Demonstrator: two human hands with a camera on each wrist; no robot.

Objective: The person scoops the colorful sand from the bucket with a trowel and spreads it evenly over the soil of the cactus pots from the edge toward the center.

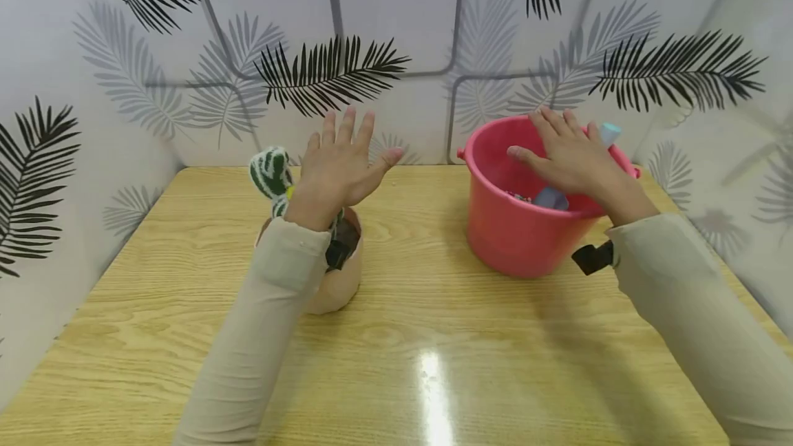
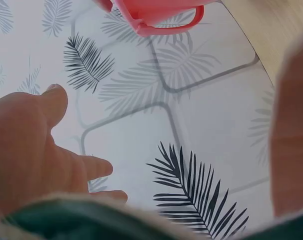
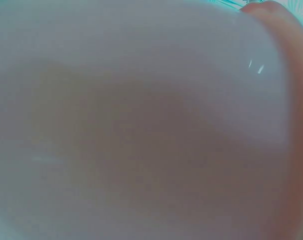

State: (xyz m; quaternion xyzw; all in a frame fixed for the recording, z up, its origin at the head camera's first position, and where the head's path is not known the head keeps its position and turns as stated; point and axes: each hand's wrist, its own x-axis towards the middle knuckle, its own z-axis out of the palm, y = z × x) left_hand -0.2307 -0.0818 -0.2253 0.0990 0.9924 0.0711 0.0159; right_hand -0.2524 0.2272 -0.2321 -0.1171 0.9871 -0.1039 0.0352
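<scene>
In the head view my left hand (image 1: 337, 169) is raised with its fingers straight, palm outward, over a light pinkish-beige pot (image 1: 347, 288). A green and white knitted-looking piece (image 1: 270, 171) rises from that pot; my hand and sleeve hide much of it. My right hand (image 1: 566, 153) hovers with extended fingers over the red-pink bucket (image 1: 514, 232). Neither hand visibly holds anything. Inside the bucket lie a lavender-grey object (image 1: 551, 199) and small items too indistinct to name. A light blue cylindrical end (image 1: 610, 133) shows at its far right rim. The right wrist view is mostly blurred.
Both containers stand on a wooden table (image 1: 409, 322), with a bright light reflection near its front. A white sheet with leaf patterns (image 1: 396, 19) hangs behind the table and at its sides. Dark wrist devices, one of them a black block (image 1: 593, 258), project below the sleeves.
</scene>
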